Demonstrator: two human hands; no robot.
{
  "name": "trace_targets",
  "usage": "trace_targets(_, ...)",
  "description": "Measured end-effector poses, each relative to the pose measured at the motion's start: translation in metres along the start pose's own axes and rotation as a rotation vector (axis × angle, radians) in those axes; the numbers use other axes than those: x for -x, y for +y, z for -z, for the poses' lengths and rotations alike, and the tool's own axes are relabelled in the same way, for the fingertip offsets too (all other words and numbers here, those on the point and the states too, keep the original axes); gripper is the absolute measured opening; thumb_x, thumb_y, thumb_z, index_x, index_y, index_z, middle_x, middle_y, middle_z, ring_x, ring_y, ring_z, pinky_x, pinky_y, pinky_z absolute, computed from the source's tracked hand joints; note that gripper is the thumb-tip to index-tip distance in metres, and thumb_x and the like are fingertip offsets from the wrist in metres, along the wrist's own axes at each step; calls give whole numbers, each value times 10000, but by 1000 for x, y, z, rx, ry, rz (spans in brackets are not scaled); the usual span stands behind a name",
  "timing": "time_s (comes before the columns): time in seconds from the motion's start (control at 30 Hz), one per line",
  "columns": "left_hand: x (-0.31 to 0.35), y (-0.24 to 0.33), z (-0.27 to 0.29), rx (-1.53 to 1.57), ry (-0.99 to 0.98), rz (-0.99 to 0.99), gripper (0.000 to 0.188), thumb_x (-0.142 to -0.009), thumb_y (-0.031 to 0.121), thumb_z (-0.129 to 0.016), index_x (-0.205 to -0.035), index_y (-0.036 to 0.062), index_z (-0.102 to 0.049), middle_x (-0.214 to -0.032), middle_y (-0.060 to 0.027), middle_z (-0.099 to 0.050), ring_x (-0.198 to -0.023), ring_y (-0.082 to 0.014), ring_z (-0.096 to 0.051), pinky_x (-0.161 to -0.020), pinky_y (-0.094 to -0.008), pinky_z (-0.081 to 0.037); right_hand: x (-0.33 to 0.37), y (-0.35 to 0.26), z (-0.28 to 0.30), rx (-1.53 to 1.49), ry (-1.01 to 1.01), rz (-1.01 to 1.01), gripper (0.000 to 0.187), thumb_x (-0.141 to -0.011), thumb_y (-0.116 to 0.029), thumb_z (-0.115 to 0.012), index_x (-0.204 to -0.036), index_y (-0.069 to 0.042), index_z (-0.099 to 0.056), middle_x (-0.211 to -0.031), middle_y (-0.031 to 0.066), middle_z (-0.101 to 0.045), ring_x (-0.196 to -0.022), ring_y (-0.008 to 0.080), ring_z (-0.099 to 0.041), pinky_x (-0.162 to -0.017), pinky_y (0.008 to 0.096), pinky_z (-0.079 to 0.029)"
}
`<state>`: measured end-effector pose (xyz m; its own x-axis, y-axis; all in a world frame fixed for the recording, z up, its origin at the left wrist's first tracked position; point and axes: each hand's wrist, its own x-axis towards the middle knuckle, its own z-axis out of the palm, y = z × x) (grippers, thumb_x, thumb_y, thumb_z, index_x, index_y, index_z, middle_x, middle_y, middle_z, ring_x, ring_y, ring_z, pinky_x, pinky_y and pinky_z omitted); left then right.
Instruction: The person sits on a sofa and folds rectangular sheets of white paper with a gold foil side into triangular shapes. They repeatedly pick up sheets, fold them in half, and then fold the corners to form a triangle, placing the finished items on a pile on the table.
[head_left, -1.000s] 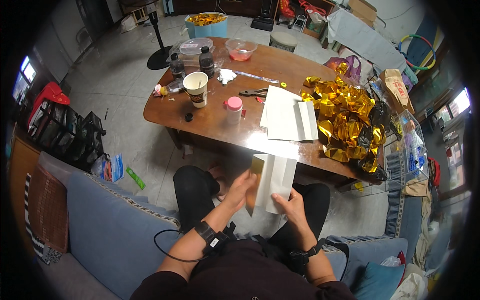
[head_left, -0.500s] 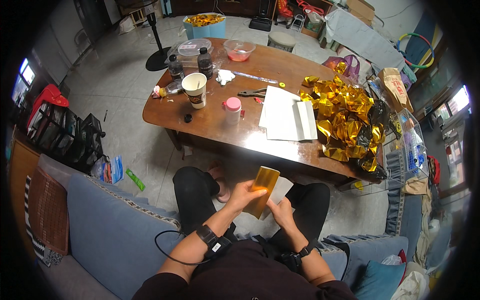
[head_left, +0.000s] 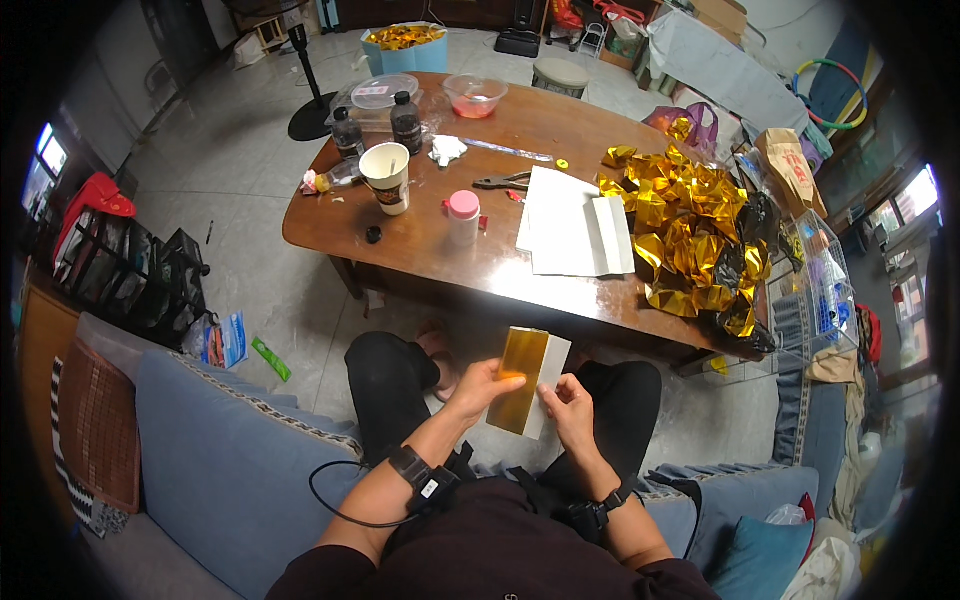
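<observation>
A gold foil paper (head_left: 524,360) with a white strip along its right side is held upright over my lap, folded lengthwise. My left hand (head_left: 476,392) grips its left side, thumb lying across the gold face. At the white edge, my right hand (head_left: 572,412) is closed with thumb and fingers pinched on the paper. On the wooden table (head_left: 420,265) ahead lie white sheets (head_left: 565,225), one partly folded over. To their right spreads a heap of folded gold foil pieces (head_left: 690,200), partly on black plastic.
The table also bears a pink-lidded jar (head_left: 463,212), pliers (head_left: 497,183), a paper cup (head_left: 392,190), dark bottles (head_left: 406,122) and a clear bowl (head_left: 476,98). Behind stands a light blue bin (head_left: 408,60) of gold pieces. A wire rack (head_left: 825,275) adjoins the table's right end.
The white part has swung from behind the gold to lie flat beside it as a straight strip. My right hand has moved slightly up, its fingers now pinching that edge.
</observation>
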<state>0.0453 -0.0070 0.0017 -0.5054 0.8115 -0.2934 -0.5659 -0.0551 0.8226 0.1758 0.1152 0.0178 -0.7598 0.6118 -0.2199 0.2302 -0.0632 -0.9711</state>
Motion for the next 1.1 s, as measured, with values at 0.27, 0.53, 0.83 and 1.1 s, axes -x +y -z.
trace_targets(0.27,0,1,4,-102,-29,48,242,-847,62,-640,-1070,-29,-623,-964,-39,-650,-850,-92,-593,-791,-231,-469,-16,0,6,-21,32,50,200,-825,-177,-690,-869,-15,-581,-731,-15,-568,-659,49,-500,-580,194,-399)
trace_targets(0.53,8,13,-9,-131,-67,28,277,-854,118,-656,-1090,-23,-629,-954,-36,-659,-851,-80,-595,-766,-222,-467,-35,-46,7,-206,-83,-18,194,-816,-159,-709,-929,-7,-671,-757,12,-638,-601,55,-553,-534,189,-432)
trace_targets(0.83,6,10,-12,-183,108,-23,225,-875,100,-620,-1051,-34,-663,-930,-35,-672,-847,-82,-595,-751,-219,-473,-28,-43,8,-126,-73,-130,204,-852,-187,-655,-962,-20,-696,-680,-41,-576,-529,19,-422,-496,164,-331)
trace_targets(1.1,8,1,-10,-538,71,-461,253,-808,-37,-560,-976,69,-716,-879,-75,-688,-765,-157,-643,-699,-248,-496,-30,-39,12,-222,-104,-218,221,-893,-160,-551,-988,-2,-673,-749,-3,-611,-584,48,-497,-547,179,-402)
